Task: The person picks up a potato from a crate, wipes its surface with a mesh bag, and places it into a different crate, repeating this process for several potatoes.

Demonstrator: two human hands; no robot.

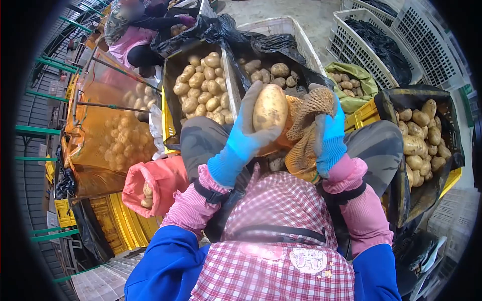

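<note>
In front of my lap, my left hand (pixel 251 123), in a grey and blue glove, is closed around a large pale potato (pixel 271 108). Beside it, my right hand (pixel 325 128), gloved the same way, grips a bunched brown mesh cloth (pixel 312 113); its fingertips are partly hidden by the mesh. More of the mesh and some orange netting hang between and below my hands. Just beyond them stands a black-lined crate (pixel 241 90) with darker, dirtier potatoes (pixel 271 75) inside.
At the left are a crate of cleaner potatoes (pixel 203 88), an orange mesh bag (pixel 85 165) and a pink bag (pixel 135 188). A black-lined crate of potatoes (pixel 424 138) stands right, near a green sack (pixel 369 80) and white crates (pixel 351 25). Another person (pixel 145 30) sits far left.
</note>
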